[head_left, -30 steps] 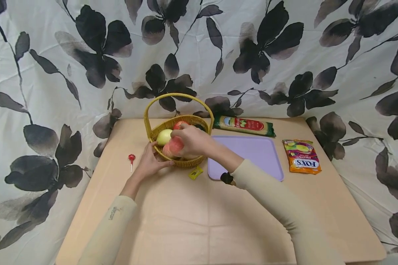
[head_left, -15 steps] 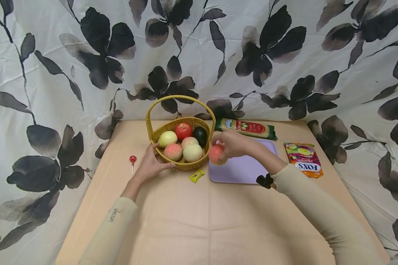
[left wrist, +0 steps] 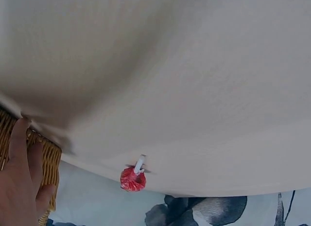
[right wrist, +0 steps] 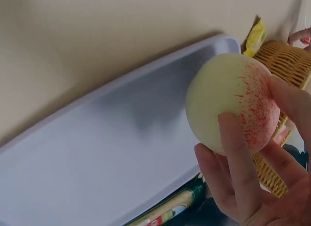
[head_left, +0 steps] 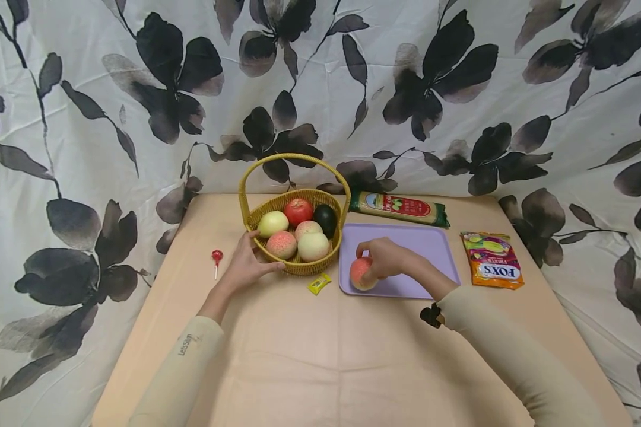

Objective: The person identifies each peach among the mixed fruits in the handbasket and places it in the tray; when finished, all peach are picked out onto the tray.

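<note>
In the head view my right hand [head_left: 387, 261] grips a red-and-cream peach [head_left: 360, 273] at the left end of the lilac tray [head_left: 448, 268]. The right wrist view shows fingers and thumb spread round the peach [right wrist: 228, 104]; whether it touches the tray I cannot tell. My left hand [head_left: 244, 261] rests against the left side of the yellow wicker basket [head_left: 304, 270], fairly straight fingers on its wall [left wrist: 51, 163]. In the basket lie a pink peach [head_left: 282, 245], paler peaches [head_left: 313, 247], a red round fruit [head_left: 298, 211], a yellow-green fruit [head_left: 272, 224] and a dark oval one [head_left: 324, 220].
A red lollipop [head_left: 216, 257] lies left of the basket, a small yellow wrapped candy [head_left: 319, 284] in front of it. Behind the tray is a long pasta packet [head_left: 400, 207]; to its right, a FOX'S candy bag [head_left: 492, 261]. A floral cloth [head_left: 352, 89] hangs at the back.
My right hand has lifted the peach out of the basket, carried it right and lowered it to the tray. The left hand has stayed at the basket's side.
</note>
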The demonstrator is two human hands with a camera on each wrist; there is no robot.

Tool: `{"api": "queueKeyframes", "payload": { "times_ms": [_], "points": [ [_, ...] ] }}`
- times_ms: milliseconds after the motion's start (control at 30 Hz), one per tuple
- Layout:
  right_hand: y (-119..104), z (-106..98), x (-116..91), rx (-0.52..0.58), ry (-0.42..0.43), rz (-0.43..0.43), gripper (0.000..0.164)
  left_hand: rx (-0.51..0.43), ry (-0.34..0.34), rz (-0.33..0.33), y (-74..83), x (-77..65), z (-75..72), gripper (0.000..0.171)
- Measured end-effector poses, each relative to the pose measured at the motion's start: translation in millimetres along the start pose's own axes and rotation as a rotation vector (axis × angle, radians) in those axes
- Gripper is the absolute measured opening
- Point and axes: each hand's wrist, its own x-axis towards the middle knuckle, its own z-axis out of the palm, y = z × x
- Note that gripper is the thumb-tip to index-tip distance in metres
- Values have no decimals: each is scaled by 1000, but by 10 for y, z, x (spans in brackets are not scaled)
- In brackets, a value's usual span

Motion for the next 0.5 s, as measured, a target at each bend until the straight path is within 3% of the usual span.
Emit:
{"api": "queueKeyframes", "payload": {
  "times_ms": [500],
  "points": [
    [-77,190,139,-55,53,-39,52,14,3,-7,-15,-6,-4,116]
  ]
}}
